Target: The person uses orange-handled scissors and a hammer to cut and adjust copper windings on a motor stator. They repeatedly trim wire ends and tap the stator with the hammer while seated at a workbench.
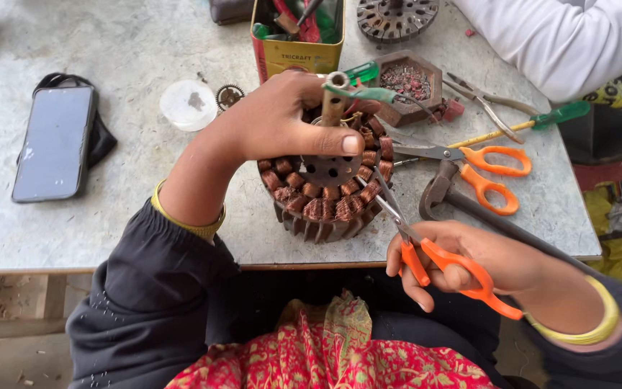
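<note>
left hand (282, 122): fingers clamped on top of the copper-wound stator (325, 191), mid-bench (109, 230)
right hand (469, 263): fingers through orange scissors (415, 241), blades at the stator's 4 o'clock
spare scissors (480, 169): 3 o'clock

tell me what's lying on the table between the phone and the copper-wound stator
In the head view, between the phone and the stator: bare tabletop and the left forearm; a white lid sits farther back.

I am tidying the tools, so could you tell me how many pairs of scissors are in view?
2: one pair of scissors in the right hand, blades at the motor stator; another pair lies on the table.
</note>
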